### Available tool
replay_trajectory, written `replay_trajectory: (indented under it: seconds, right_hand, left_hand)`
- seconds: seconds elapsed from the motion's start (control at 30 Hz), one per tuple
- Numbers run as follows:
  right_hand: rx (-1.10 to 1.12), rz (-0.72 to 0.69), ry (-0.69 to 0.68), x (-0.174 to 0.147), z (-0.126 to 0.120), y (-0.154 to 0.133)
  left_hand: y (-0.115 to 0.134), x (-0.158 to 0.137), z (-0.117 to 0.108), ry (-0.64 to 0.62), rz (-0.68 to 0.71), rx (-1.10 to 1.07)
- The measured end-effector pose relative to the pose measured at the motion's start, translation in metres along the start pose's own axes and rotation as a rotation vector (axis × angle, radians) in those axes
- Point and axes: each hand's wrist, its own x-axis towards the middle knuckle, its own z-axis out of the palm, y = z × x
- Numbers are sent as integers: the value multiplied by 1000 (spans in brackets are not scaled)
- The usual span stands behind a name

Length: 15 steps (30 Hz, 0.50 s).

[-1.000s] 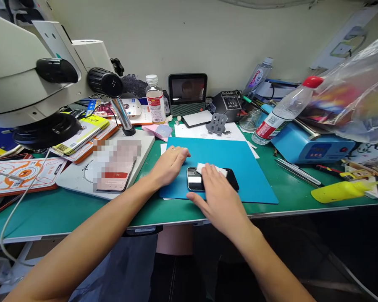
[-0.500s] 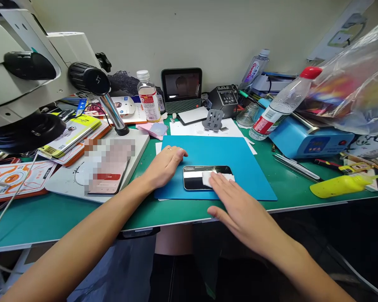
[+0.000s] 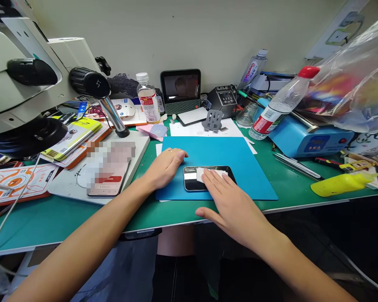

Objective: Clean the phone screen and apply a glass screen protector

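Observation:
A phone [image 3: 192,185] with a dark, glossy face lies flat on the blue mat [image 3: 252,176]. My right hand [image 3: 228,193] is laid over it, fingers stretched out flat and thumb apart. Under those fingertips a folded white wipe [image 3: 200,173] is pressed against the phone's face. The hand covers part of the wipe and the phone's lower right. My left hand [image 3: 166,167] rests at the mat's left side with its fingers curled in, apart from the phone. No object shows in it.
A microscope [image 3: 31,100] overhangs the left, above boxes and another phone [image 3: 108,180] on a pale base. A bottle [image 3: 148,100], a small screen [image 3: 181,86] and a black device [image 3: 223,100] stand behind. Rightward are a red-capped bottle [image 3: 274,113], tweezers [image 3: 297,167] and a yellow squeeze bottle [image 3: 340,184].
My right hand has slid left across the phone, taking the white wipe with it. My left hand has stayed in place; the view has shifted slightly.

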Motion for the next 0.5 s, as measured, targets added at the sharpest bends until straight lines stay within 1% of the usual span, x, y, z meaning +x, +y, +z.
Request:
replay_trajectory:
  seconds: [0.07, 0.13, 0.2, 0.27, 0.37, 0.43, 0.5]
  right_hand:
    - [28, -3, -23, -12, -2, 12]
    - [54, 31, -38, -17, -2, 24]
    - [62, 76, -37, -14, -1, 28]
    - [52, 118, -18, -5, 1, 23]
    - [51, 158, 12, 10, 5, 4]
    - [60, 152, 21, 11, 7, -8]
    - [58, 112, 17, 4, 7, -13]
  left_hand:
    - [2, 0, -2, -26, 15, 32]
    - [4, 0, -4, -101, 57, 54]
    - [8, -2, -6, -196, 120, 57]
    - [11, -3, -7, -254, 171, 54]
    - [10, -5, -6, -261, 193, 39]
    - [8, -5, -6, -268, 192, 13]
    - [5, -5, -5, -282, 188, 11]
